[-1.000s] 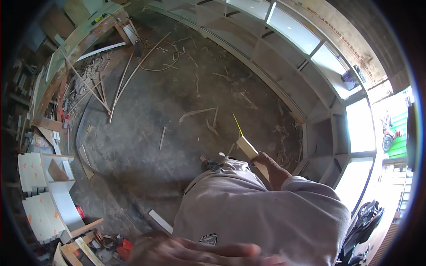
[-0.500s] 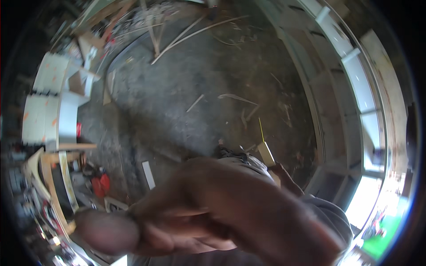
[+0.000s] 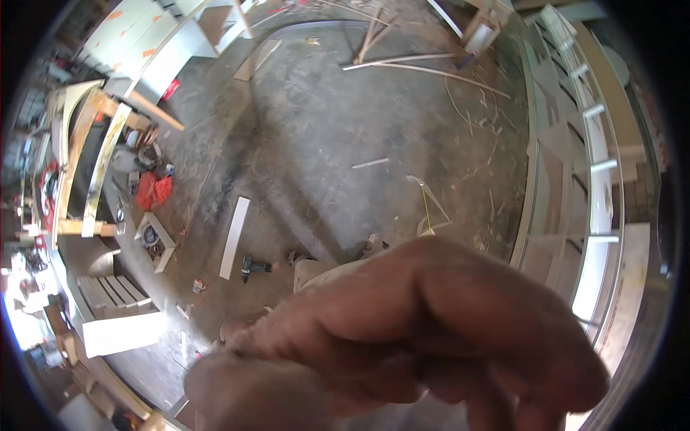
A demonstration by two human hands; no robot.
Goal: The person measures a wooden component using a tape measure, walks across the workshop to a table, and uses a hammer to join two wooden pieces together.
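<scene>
My left hand [image 3: 438,316] fills the lower middle, very near the camera, with fingers loosely bent and apart and nothing visible in them. Just beyond it, the end of a pale board [image 3: 430,231] shows with a yellow tape measure [image 3: 425,201] stretched from it. My right hand is hidden behind my left. On the concrete floor lie a cordless drill [image 3: 253,267] and a white strip [image 3: 234,237], left of my feet.
White cabinets [image 3: 136,36], a wooden frame [image 3: 86,158] and red bags [image 3: 151,190] line the left. Long shelving [image 3: 560,165] runs along the right. Thin wooden strips [image 3: 402,65] and scraps lie on the floor [image 3: 309,129].
My left hand has risen close to the camera and covers my right hand, earlier seen gripping the board. The view has turned leftward, bringing the drill into sight.
</scene>
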